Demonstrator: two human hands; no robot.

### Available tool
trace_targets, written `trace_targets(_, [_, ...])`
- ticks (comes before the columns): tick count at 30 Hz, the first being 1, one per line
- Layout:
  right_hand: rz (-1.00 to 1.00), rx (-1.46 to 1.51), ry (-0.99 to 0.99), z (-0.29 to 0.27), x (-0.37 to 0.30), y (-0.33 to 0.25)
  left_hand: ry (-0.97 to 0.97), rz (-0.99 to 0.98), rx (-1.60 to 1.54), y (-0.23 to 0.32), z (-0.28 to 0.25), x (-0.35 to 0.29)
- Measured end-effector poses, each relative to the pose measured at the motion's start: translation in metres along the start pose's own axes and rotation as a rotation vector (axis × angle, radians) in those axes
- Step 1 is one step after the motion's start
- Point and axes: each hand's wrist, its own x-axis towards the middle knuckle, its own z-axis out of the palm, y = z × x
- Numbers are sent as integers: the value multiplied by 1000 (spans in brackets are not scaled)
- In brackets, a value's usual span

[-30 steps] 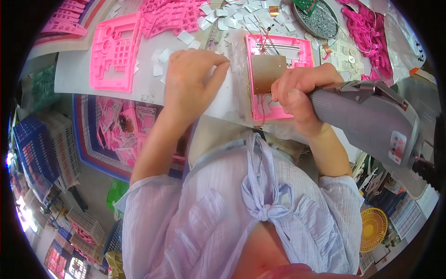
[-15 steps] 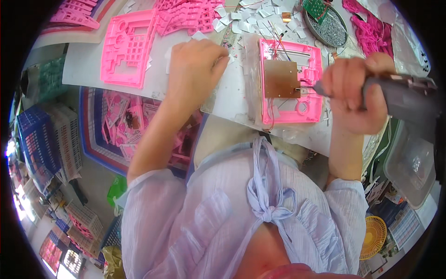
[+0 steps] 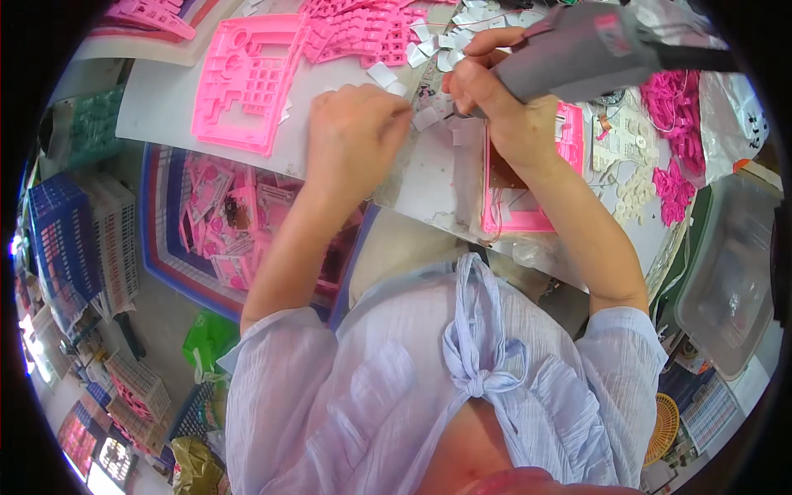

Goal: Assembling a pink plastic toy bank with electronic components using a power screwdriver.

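My right hand (image 3: 520, 124) grips a dark grey powered screwdriver (image 3: 577, 58), raised over the bench. Its tip points left, toward my left hand (image 3: 356, 132). That hand rests closed on the white bench surface, its fingertips pressed together; whatever they pinch is hidden. Partly covered by my right wrist and forearm lies a pink plastic housing (image 3: 520, 221) with a brown circuit board (image 3: 505, 172) in it. A second pink housing (image 3: 235, 142), with square key openings, lies left of my left hand.
Pink key parts (image 3: 363, 37) are heaped at the back, beside white paper pieces (image 3: 382, 74). A blue-rimmed basket (image 3: 151, 223) of pink assemblies stands below the bench at left. Magenta parts (image 3: 672, 115), cream pieces (image 3: 635, 194) and a clear plastic bin (image 3: 726, 280) are at right.
My right hand has lifted the screwdriver off the circuit board and swung it left and away from me. My left hand stays closed at nearly the same spot.
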Motion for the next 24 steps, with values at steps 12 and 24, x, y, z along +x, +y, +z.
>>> trace_targets(12, [-212, 167, -313, -2, -1, -80, -62, 182, -80, 44, 10, 22])
trace_targets(24, [-248, 119, -276, -15, -18, -89, 63, -4, -159, 79, 27, 13])
